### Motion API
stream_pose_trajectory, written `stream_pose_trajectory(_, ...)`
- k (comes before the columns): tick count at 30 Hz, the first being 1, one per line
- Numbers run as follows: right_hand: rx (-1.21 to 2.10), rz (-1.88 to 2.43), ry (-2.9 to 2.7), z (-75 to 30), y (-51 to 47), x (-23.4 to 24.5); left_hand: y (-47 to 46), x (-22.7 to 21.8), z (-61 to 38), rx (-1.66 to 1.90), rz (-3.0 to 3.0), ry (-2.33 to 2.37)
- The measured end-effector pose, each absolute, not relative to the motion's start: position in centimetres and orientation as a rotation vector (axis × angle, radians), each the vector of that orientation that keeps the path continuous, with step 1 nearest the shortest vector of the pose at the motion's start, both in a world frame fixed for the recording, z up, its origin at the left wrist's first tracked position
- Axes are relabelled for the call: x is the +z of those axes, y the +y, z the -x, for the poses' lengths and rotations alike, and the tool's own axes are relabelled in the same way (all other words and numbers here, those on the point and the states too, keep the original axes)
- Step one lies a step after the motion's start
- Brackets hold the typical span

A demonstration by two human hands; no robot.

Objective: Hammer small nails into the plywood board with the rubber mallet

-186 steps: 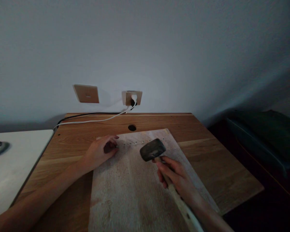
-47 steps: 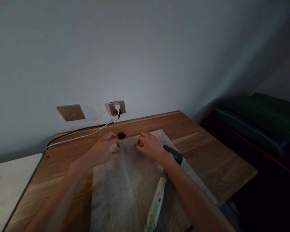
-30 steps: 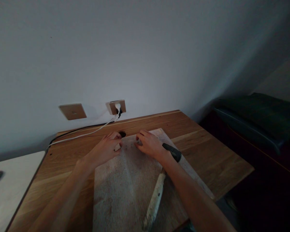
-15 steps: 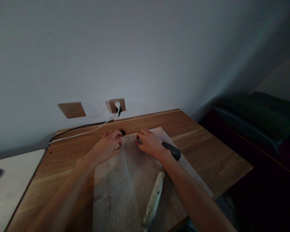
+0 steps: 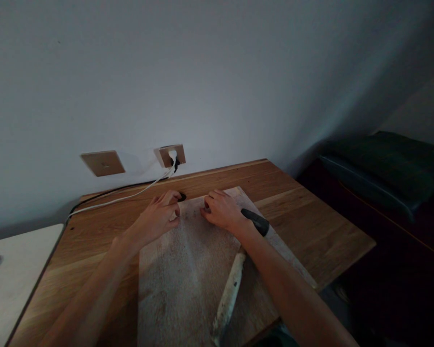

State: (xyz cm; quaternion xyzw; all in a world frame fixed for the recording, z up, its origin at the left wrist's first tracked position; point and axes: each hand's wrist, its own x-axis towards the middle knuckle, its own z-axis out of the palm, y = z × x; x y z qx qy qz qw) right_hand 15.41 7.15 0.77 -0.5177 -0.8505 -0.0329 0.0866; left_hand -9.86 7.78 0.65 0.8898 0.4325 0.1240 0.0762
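Observation:
My left hand (image 5: 158, 217) is by the far left corner of a worn wooden board (image 5: 173, 284), fingers curled in toward the thumb. Near the board's far edge rests my right hand (image 5: 222, 209), its fingers likewise bent toward the thumb. Whatever either hand pinches is too small or hidden to make out. Faint dark specks mark the board between the two hands. A hammer with a black head (image 5: 255, 221) and a pale, stained handle (image 5: 229, 296) lies on the board. My right forearm crosses over it, hiding part of it.
The board lies on a wooden table (image 5: 311, 226) against a pale wall. A wall socket (image 5: 172, 155) holds a white plug, with cables trailing left. A dark round hole (image 5: 182, 196) is beyond my left fingers. A white surface (image 5: 21, 270) stands left; a dark green padded item (image 5: 383, 164) is at right.
The view has shifted slightly, so the scene sits a little further left and up. Both hands keep nearly the same place and pose, with the fingers curled; the hammer has not moved on the board.

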Motion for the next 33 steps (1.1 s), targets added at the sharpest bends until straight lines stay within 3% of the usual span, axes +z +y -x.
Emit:
stream_pose_trajectory(17, -0.104, 1.459, -2.525, -15.5, 7.3, 0.3, 8.2, -0.1, 10.1, 0.463, -2.597, 1.278)
stream_pose_trajectory(24, -0.026, 1.279, -2.577, -15.4, 7.2, 0.4, 8.6, 0.7, 10.6, 0.689, -2.513, 1.242)
stream_pose_trajectory(33, 0.054, 1.208, -2.695, -15.1, 7.0, 0.3, 8.2, 0.5, 10.0, 0.574, -2.484, 1.092)
